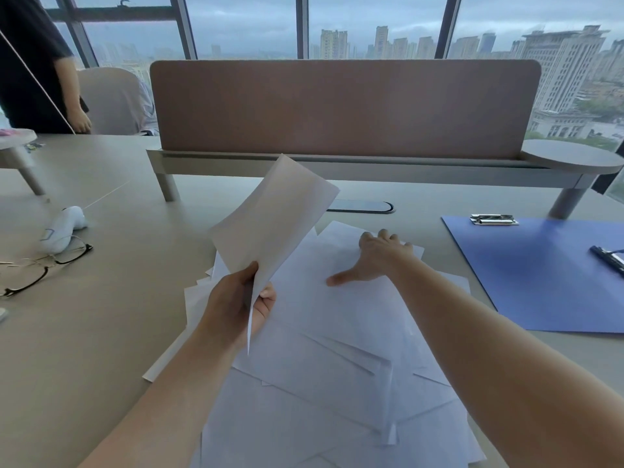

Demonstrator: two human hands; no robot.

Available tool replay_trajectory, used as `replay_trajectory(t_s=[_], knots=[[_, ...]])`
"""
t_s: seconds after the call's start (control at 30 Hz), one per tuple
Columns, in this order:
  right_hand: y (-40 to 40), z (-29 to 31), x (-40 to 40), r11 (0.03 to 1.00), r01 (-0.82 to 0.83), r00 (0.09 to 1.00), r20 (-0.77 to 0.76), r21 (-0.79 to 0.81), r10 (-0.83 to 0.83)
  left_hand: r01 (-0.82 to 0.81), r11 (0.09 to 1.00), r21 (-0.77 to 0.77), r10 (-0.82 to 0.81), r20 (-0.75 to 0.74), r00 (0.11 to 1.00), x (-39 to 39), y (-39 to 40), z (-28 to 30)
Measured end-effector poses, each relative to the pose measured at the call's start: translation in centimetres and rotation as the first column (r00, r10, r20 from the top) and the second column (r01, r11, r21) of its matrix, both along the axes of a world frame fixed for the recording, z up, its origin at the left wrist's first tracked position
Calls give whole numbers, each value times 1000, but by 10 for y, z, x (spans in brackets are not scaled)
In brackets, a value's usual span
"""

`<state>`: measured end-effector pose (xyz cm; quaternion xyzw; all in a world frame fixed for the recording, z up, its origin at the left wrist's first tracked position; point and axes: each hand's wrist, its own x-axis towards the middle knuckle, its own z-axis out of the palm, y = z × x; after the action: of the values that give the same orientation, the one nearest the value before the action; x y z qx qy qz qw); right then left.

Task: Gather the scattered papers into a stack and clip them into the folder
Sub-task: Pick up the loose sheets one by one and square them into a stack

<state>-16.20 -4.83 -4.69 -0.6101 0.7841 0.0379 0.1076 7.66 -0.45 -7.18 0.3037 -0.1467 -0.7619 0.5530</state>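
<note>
Glasses [40,270] near the surface's [111,298] left edge; left hand [236,307] pinching a raised sheet [273,211]; scattered papers [324,383] along the near edge; right hand [374,258] spread flat, pressing the papers; blue folder [547,275] open toward the right edge

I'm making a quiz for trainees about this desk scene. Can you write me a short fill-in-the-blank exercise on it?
1. The left hand holds up a single sheet of ____.
2. The right hand rests flat on the loose ____ on the table.
3. The open folder is ____ in colour.
4. A pair of ____ lies on the table to the person's left.

Missing words: paper; papers; blue; glasses
</note>
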Motion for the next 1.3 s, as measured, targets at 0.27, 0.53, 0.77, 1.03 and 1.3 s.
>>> replay_trajectory(t_s=[0.27,0.53,0.77,1.03,1.3], knots=[[-7,-2,-8,1000,15,1000,-7,5,-15,16,1000,5,-16,25,1000,-2,2,5],[-9,2,-8,1000,15,999,35,2,-15,29,999,-17,-28,37,999,-2,2,3],[-7,3,-10,1000,-17,994,106,17,15,7,999,-47,3,193,981,-1,1,1],[37,7,-34,972,52,875,479,-231,68,-108,984,-139,159,441,884,4,-8,-1],[94,-20,-40,898,437,199,979,-44,-49,-170,923,-345,360,616,700,-11,-1,6]])
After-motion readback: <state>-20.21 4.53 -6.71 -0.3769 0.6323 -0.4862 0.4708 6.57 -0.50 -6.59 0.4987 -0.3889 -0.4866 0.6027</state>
